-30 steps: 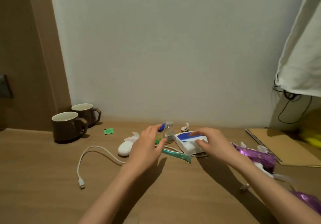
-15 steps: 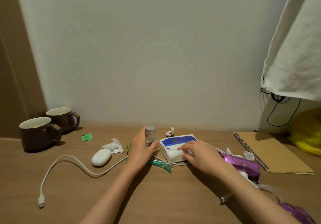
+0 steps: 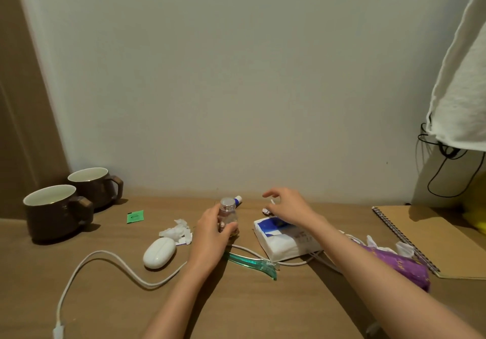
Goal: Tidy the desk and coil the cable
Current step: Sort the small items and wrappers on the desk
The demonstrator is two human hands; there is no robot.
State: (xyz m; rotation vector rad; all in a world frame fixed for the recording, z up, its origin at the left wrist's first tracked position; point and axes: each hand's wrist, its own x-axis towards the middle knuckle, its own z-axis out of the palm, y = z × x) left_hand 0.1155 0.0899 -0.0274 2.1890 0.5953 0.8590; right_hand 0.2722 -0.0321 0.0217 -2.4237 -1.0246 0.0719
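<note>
My left hand (image 3: 213, 229) is closed around a small clear bottle (image 3: 228, 211) with a silver cap, upright at the desk's middle. My right hand (image 3: 288, 207) hovers open above the far end of a white and blue tissue pack (image 3: 282, 241), fingers spread near a small crumpled wrapper (image 3: 266, 210). A white cable (image 3: 105, 258) snakes across the left of the desk, passes under my left wrist and runs under the tissue pack; its plug (image 3: 58, 331) lies at the front left. A small blue and white tube (image 3: 238, 199) lies behind the bottle.
Two brown mugs (image 3: 56, 212) stand at the back left. A green packet (image 3: 135, 216), crumpled tissue (image 3: 176, 230), a white oval device (image 3: 159, 253), a teal clip (image 3: 252, 263), purple wrappers (image 3: 397, 266) and a spiral notebook (image 3: 431, 238) lie around. White cloth (image 3: 462, 80) hangs at right.
My right hand has lifted off the tissue pack and reached toward the back of the desk. My left hand stays closed on the bottle. The camera came closer.
</note>
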